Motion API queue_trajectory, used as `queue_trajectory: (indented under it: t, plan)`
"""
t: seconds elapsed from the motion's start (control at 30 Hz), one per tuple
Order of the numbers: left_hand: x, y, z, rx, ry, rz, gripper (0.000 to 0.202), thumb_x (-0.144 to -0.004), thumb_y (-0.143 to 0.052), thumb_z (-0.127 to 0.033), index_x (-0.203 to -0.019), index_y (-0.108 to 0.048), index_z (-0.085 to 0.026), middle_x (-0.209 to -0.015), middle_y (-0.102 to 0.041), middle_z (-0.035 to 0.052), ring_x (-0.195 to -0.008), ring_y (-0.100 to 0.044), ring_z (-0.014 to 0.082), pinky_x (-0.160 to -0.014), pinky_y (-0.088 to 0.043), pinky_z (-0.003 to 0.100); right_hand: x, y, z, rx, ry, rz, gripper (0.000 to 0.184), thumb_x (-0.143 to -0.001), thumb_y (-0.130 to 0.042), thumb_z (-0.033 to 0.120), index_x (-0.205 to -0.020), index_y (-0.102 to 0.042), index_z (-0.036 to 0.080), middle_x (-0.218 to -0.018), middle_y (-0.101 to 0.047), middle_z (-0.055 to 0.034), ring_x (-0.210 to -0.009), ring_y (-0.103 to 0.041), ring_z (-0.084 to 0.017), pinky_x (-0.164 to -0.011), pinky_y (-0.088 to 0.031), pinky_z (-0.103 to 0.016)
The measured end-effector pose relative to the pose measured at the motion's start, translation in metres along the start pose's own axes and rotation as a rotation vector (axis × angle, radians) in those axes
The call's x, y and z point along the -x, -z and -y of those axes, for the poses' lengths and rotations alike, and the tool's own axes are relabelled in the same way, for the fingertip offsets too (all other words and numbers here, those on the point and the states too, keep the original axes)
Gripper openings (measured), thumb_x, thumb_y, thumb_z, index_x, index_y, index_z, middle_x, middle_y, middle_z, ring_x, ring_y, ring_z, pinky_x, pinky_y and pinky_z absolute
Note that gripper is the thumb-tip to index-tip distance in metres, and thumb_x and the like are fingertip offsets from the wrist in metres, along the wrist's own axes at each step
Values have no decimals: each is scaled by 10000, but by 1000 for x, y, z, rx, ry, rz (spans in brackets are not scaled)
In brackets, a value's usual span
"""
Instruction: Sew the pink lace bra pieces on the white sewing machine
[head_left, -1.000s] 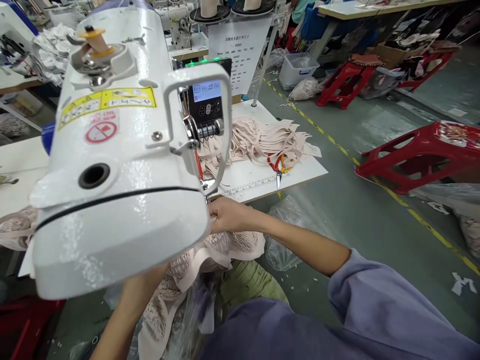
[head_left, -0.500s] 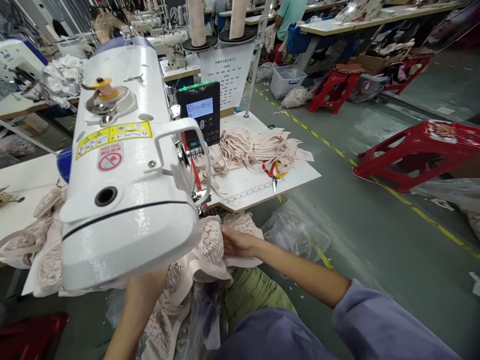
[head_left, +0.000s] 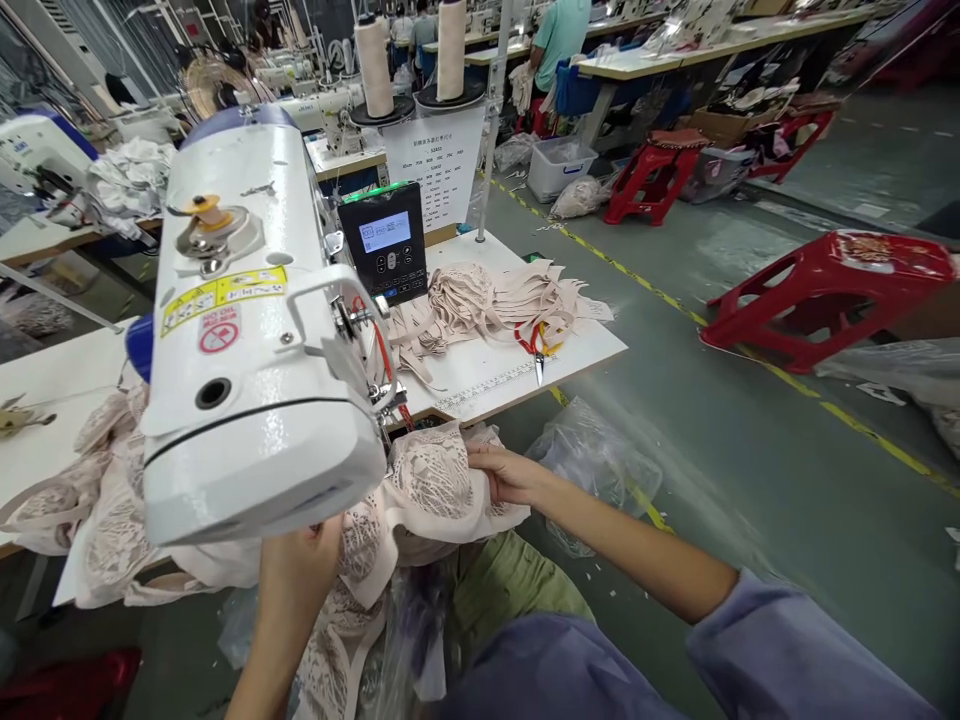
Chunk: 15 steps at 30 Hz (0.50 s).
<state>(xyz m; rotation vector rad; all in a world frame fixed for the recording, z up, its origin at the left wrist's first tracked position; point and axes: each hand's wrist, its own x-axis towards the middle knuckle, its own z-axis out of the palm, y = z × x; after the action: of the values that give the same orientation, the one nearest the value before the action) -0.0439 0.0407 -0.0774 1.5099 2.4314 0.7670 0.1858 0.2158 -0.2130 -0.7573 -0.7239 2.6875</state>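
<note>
A pale pink lace bra [head_left: 431, 475] hangs at the front edge of the sewing table, just under the head of a white sewing machine [head_left: 259, 430]. My right hand [head_left: 506, 474] pinches the edge of its right cup, thumb and fingers closed on the fabric. At the left side of the bra, my left hand [head_left: 304, 555] is closed against the cloth, its fingertips partly hidden by the machine head. The needle area is mostly out of sight behind the machine. More lace bras [head_left: 109, 500] lie heaped on the table to the left.
A bundle of pink straps [head_left: 502, 300] and red-and-yellow scissors [head_left: 538, 350] lie on the table's right side. Behind them stand a control panel [head_left: 384, 245] and thread cones [head_left: 451, 50]. Red stools [head_left: 825, 300] and a clear plastic bag [head_left: 592, 465] occupy the floor.
My right hand has shifted slightly right, spreading the bra cup wider into view. More of my left hand shows below the machine head. The camera view has moved a little.
</note>
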Motion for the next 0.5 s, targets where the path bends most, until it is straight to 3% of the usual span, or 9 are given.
queue_trajectory:
  t: [0.07,0.17,0.27,0.33,0.4,0.43,0.5]
  plan:
    - [8,2,5,-103,5,-13,287,-889,-495,-381,-663,-576,-223,-622,-614,41,-647,-591,214,-575,-423,283,7,-3,10,-20,40,-61,334,-698,-826,243,-981,-690,130,-901,-765,-82,-795,-721,-189,-847,-563,-334]
    - [29,6,3,-200,23,-206,263,-906,-514,-441,-958,-618,-205,-899,-684,95,-903,-654,281,-652,-481,314,21,-9,27,-8,139,-121,294,-686,-849,261,-910,-712,128,-829,-754,-57,-739,-700,-155,-777,-558,-277]
    - [55,3,-21,-149,-159,-336,218,-918,-537,-336,-1099,-576,-220,-1035,-658,95,-979,-647,250,-755,-524,327,41,-29,38,99,257,-104,294,-645,-885,315,-826,-727,146,-743,-729,-11,-634,-660,-112,-651,-530,-221]
    - [68,-4,-43,-35,-430,-336,313,-881,-586,-245,-1189,-534,-230,-1129,-638,103,-1061,-633,233,-862,-538,336,57,-53,39,327,281,66,270,-662,-874,350,-790,-737,155,-717,-723,-1,-612,-649,-109,-617,-512,-211]
    - [74,-13,-61,33,-634,-266,507,-842,-641,-266,-1312,-464,-195,-1233,-622,151,-1168,-605,266,-948,-531,389,72,-82,35,638,248,350,220,-752,-810,352,-840,-760,156,-783,-748,-23,-703,-683,-133,-684,-523,-220]
    - [74,-17,-67,44,-662,-197,592,-825,-666,-314,-1352,-440,-168,-1242,-631,171,-1167,-613,286,-943,-538,409,77,-95,33,774,235,485,201,-818,-752,342,-896,-769,158,-850,-761,-40,-785,-699,-147,-743,-526,-226]
    - [71,-22,-71,59,-530,18,528,-805,-681,-386,-1260,-543,-156,-1053,-722,133,-959,-697,272,-775,-575,366,83,-116,29,973,254,620,222,-919,-629,318,-1005,-767,166,-968,-766,-62,-911,-701,-159,-825,-509,-229]
